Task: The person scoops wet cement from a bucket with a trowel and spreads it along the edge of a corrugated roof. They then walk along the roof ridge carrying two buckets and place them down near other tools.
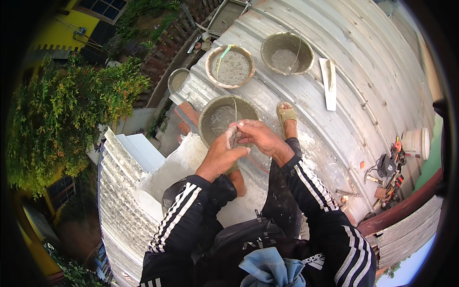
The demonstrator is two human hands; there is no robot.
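Observation:
A grey mortar bucket (205,119) stands in front of me, wet mortar inside it. Its thin wire handle (235,107) rises over the opening to where my two hands meet at the near rim. My right hand (262,137) pinches the wire between thumb and fingers. Against it, my left hand (222,155) has its fingers closed at the same spot, the thumb sticking out to the right. Exactly how the fingers wrap the wire is partly hidden.
Beyond stand a bucket with a green-sleeved handle (209,71) and another mortar bucket (306,64). A white trough-like strip (330,98) lies on the ribbed metal roof (354,86). Hand tools (393,179) and a white pail (415,143) sit right. The roof edge drops off left.

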